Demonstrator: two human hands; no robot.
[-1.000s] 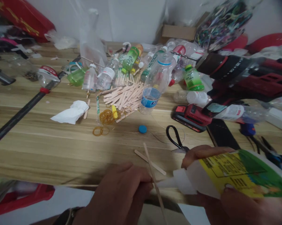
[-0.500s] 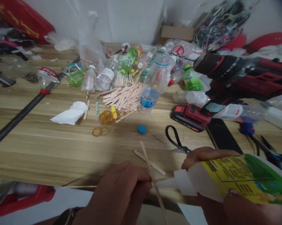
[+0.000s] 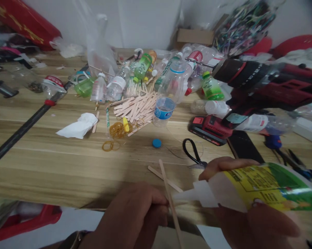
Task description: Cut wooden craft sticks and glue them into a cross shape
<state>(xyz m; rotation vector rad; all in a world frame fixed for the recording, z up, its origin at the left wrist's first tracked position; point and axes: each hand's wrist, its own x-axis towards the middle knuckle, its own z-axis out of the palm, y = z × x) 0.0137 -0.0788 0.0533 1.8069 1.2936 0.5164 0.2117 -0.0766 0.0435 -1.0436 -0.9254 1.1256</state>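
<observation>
My left hand [image 3: 135, 211] is closed, with thumb and fingertips pinching a wooden craft stick [image 3: 173, 209] near its middle. This stick points away from me over the table's near edge. My right hand [image 3: 271, 221] wraps round a glue bottle [image 3: 259, 188] with a yellow and green label and a white nozzle. The bottle lies tilted on its side, its nozzle tip pointing left, close to the held stick; whether they touch I cannot tell. Another craft stick [image 3: 156, 173] lies on the table, partly behind the held one.
Ahead lie a blue cap [image 3: 157, 143], black-handled scissors [image 3: 193, 152], rubber bands [image 3: 117, 130] and a heap of craft sticks [image 3: 139, 107]. A clear bottle [image 3: 164, 109] stands beyond. A red cordless drill [image 3: 249, 90] rises at right; a dark rod [image 3: 23, 128] lies at left.
The glue bottle has lifted slightly, and its nozzle tip has shifted a little up and right. The held stick's far end has moved slightly right.
</observation>
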